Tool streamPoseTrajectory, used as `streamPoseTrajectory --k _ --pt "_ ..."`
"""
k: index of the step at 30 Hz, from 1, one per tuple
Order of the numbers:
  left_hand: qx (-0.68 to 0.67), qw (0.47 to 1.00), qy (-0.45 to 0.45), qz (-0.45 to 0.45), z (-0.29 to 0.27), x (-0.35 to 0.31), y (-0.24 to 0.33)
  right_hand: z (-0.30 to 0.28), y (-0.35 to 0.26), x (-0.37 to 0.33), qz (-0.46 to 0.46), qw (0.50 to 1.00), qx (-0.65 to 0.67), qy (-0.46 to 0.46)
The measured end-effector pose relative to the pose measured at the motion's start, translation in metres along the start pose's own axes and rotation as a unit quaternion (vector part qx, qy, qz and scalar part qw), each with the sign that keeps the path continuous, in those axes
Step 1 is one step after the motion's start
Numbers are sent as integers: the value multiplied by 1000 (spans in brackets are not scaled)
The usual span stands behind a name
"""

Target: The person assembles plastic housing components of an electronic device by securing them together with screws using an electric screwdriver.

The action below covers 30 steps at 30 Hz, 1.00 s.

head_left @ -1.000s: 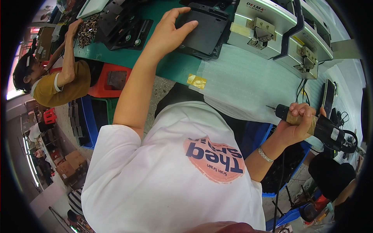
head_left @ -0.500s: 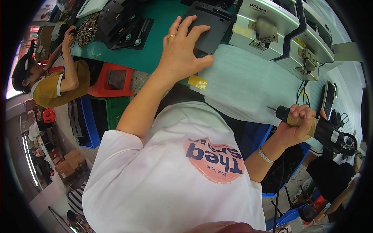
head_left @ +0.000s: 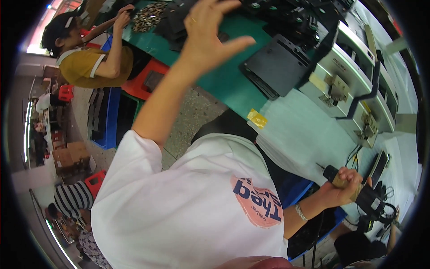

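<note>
I have the left hand point(head_left: 204, 38) up over the table point(head_left: 224, 85), its fingers spread wide and the thumb pointing out to the right; it looks slightly blurred, and some fingertips run to the top of my view, but I see nothing held between thumb and fingers. The right hand point(head_left: 345, 186) wraps its fingers around an electric screwdriver point(head_left: 369, 199), a black one with a tan band round its front part. I read it as tilted, its thin bit pointing toward the white foam sheet point(head_left: 298, 130) and a cord looping from its back end. That puts the screwdriver at the table's near edge, toward the right end.

The foam sheet covers the right part of the table and hangs over the near edge; a piece of yellow tape point(head_left: 257, 119) sits at its left corner. Just beyond that tape, I see a stack of dark panels point(head_left: 278, 67) lying flat, to the right of the left hand and well apart from the screwdriver. Next to the panels, silver machines point(head_left: 327, 85) stand in a row on the right part of the table. Near the table's left end lies a heap of small metal parts point(head_left: 150, 17), and beside it I see a co-worker point(head_left: 94, 67) in a mustard shirt with both hands raised together at the table's edge.
</note>
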State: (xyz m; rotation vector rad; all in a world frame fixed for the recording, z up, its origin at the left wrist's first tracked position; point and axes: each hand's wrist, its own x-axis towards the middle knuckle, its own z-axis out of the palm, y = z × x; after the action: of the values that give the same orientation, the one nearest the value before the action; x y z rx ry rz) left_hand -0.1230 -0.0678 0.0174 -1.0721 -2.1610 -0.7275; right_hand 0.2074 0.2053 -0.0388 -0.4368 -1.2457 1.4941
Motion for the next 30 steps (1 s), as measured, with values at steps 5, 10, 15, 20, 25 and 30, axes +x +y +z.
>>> streamPoseTrajectory --k 5,10,15,20,25,30 --pt "15 938 -236 -255 -41 69 -80 7 -3 3 -1 1000 12 -7" --pt "35 890 -370 -265 -20 115 -103 7 -8 3 2 999 -33 6" --pt "-29 903 -343 -258 1 107 -133 23 -8 2 -1 999 -5 36" --pt "-78 949 -244 -186 11 93 -175 47 -21 40 -38 984 160 -73" --pt "-80 974 -186 -105 -1 73 -114 103 -20 74 -70 970 174 -155" --pt "-245 945 -218 -15 -18 18 25 121 14 95 -119 966 173 -154"
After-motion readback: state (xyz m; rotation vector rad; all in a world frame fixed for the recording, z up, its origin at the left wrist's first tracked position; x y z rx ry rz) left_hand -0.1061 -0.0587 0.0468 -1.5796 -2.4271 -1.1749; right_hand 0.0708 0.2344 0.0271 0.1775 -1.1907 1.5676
